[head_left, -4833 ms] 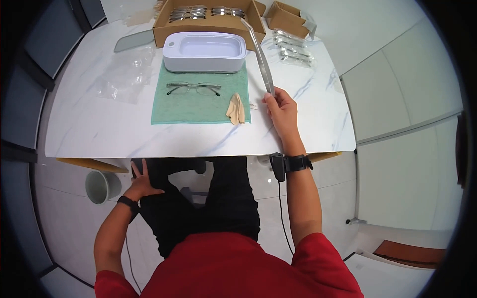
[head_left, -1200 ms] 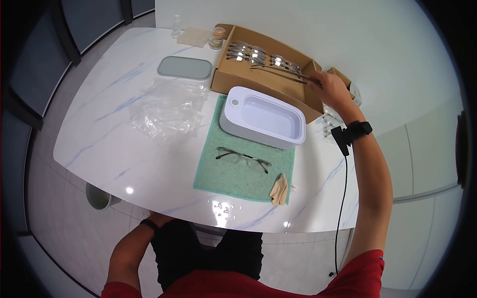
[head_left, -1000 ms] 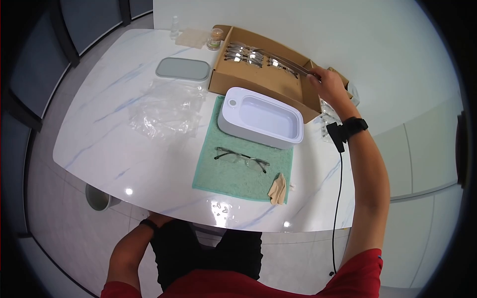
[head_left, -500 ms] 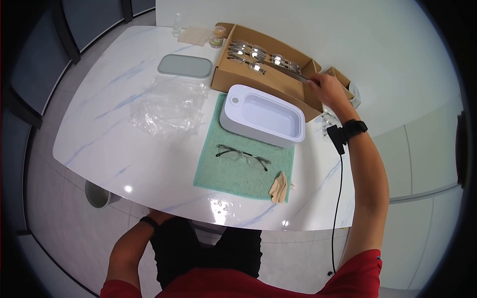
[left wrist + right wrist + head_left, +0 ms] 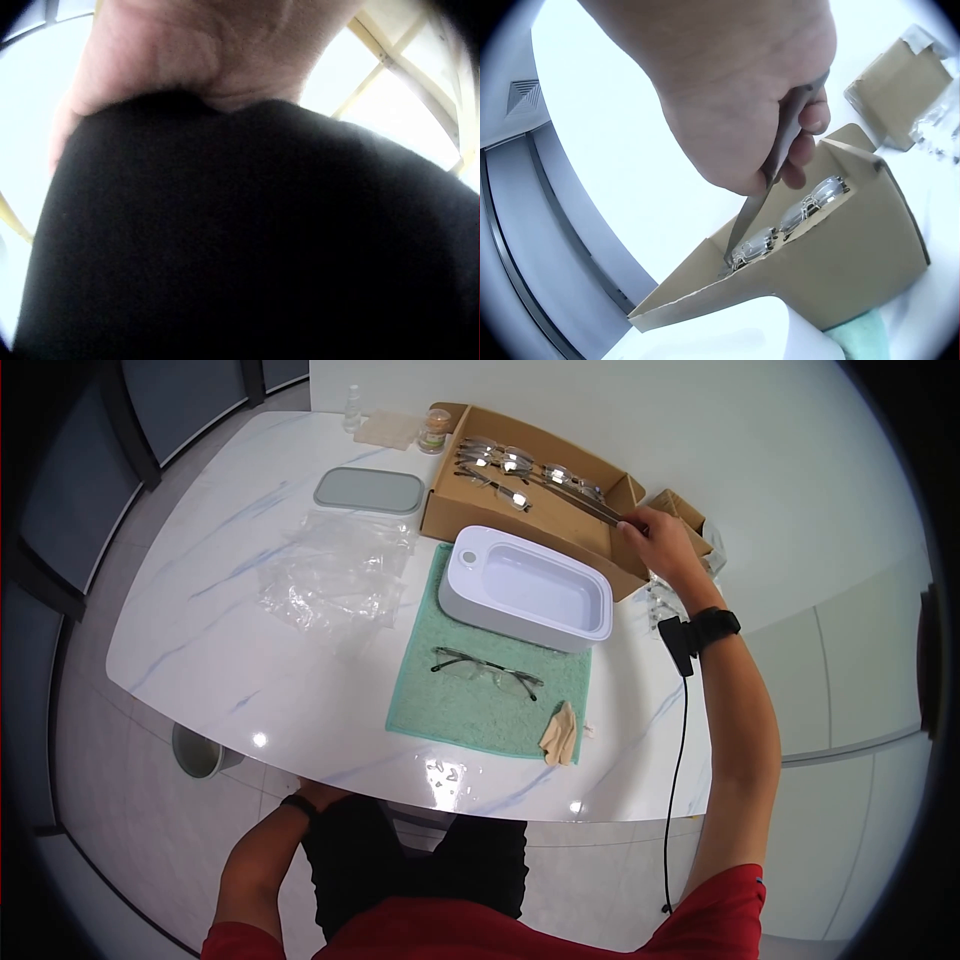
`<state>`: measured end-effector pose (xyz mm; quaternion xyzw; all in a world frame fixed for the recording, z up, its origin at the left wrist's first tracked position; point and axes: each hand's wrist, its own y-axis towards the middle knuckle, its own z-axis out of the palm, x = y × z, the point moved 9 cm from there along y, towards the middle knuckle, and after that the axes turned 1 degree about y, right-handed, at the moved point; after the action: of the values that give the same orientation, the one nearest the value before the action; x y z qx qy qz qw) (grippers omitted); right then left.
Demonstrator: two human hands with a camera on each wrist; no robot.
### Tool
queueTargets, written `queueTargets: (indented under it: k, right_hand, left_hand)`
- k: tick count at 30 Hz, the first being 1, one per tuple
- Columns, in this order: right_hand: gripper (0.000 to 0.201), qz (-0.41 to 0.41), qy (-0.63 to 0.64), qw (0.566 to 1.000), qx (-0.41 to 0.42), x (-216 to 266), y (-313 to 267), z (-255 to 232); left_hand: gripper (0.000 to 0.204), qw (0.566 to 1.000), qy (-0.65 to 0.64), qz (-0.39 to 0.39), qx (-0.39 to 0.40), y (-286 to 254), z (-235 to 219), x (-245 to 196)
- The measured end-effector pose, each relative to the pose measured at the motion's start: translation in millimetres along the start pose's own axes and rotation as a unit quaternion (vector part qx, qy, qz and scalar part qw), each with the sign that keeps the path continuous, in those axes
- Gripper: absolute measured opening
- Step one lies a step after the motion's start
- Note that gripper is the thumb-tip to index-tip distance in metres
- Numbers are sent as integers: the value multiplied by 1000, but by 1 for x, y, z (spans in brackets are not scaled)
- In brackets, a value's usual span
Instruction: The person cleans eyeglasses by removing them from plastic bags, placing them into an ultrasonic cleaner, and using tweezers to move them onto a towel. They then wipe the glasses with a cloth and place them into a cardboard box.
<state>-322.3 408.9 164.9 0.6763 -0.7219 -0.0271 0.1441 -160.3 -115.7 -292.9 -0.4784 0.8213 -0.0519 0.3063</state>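
The right hand [image 5: 662, 543] grips long metal tweezers [image 5: 590, 506] over a cardboard box [image 5: 565, 525]; their tips reach down among the glasses. Two groups of glasses lie along the box's back, and a single pair [image 5: 514, 498] sits nearer its front. In the right wrist view, the fingers of the right hand [image 5: 735, 105] wrap the tweezers [image 5: 744, 221], whose tips are beside glasses [image 5: 757, 244]. On black trousers [image 5: 240, 240] rests the left hand [image 5: 180, 56], its fingers largely hidden. Another pair of glasses [image 5: 485, 672] lies on a green cloth [image 5: 450, 710].
A white oblong basin [image 5: 525, 622] stands on the cloth's back part, beside a beige cloth [image 5: 558, 735]. Clear plastic bags [image 5: 335, 585], a grey-topped container [image 5: 370, 490], a jar [image 5: 433, 432] and a bottle [image 5: 352, 410] are to the left. A small carton [image 5: 680, 512] stands at right.
The right hand has moved from the table's right side to the box. One pair of glasses has shifted from the left group toward the box's front; the tweezer tips have since moved right of it.
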Motion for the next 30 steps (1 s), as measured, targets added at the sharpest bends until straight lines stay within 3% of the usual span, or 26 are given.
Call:
queueTargets:
  k: [7, 16, 30]
  right_hand:
    - [25, -75, -72, 994, -33, 25, 8, 11]
    - [23, -39, -57, 997, -38, 28, 14, 10]
    - [20, -97, -118, 987, -55, 40, -11, -9]
  left_hand:
    - [79, 1000, 3, -1, -1, 1, 0, 1]
    - [77, 1000, -2, 2, -7, 3, 0, 1]
    - [75, 1000, -5, 2, -18, 0, 1, 3]
